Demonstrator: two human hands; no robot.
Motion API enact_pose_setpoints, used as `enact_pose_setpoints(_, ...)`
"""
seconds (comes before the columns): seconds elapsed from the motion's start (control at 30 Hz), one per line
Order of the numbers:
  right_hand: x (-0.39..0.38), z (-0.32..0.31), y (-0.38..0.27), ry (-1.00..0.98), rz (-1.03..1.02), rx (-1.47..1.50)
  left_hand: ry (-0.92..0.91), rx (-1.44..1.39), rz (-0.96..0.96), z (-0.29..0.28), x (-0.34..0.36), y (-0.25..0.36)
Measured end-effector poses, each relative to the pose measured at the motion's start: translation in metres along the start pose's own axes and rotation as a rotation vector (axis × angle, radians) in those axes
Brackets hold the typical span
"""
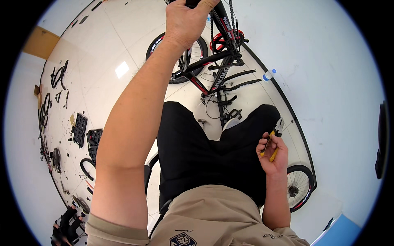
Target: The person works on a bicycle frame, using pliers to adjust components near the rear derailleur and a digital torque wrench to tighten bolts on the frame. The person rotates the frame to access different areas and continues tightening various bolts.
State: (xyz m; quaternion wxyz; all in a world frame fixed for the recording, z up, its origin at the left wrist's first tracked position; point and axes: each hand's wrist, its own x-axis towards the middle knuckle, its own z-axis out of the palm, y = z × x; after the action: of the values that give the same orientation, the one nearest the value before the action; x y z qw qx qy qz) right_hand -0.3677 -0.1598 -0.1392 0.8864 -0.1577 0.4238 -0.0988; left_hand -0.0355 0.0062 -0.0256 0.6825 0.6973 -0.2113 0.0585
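Note:
My left hand reaches far forward to the top edge of the view. Its fingers are closed on a black bicycle part, mostly cut off by that edge. Just right of it stands a black bicycle frame with red and white markings, a chain and a red chainring. Over my right thigh, my right hand is wrapped around pliers with yellow and black handles. The pliers' metal jaws point forward, away from me, and touch no bicycle part.
A loose wheel lies behind the frame, another wheel by the right wall. A water bottle lies near the wall's base. Black tool cases and scattered bike parts cover the left floor. Another person is at the lower left.

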Motion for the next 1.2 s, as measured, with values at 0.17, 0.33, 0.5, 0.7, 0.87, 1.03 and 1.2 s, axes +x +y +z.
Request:
enact_pose_setpoints(0.17,0.003,-0.005,0.004,0.014,0.072,0.036,0.01,-0.004,0.001,0.0,0.006,-0.005)
enact_pose_setpoints(0.33,0.006,-0.011,0.005,0.03,0.095,0.043,0.041,-0.015,-0.031,0.0,0.006,-0.008)
enact_pose_setpoints(0.5,0.007,-0.018,0.0,0.03,0.084,0.053,0.012,-0.036,-0.137,-0.018,-0.003,-0.02)
enact_pose_setpoints(0.7,0.007,-0.019,0.001,0.024,0.104,0.063,0.104,-0.102,-0.094,0.016,0.006,-0.017)
enact_pose_setpoints(0.87,0.006,-0.021,0.0,-0.03,0.092,0.064,0.198,-0.061,-0.127,0.027,0.015,-0.02)
enact_pose_setpoints(1.03,0.001,-0.013,-0.006,-0.055,0.094,0.092,0.213,-0.029,-0.149,0.029,0.019,-0.021)
enact_pose_setpoints(1.2,-0.012,-0.014,-0.039,-0.041,0.012,0.097,0.175,-0.037,-0.128,0.043,0.021,-0.024)
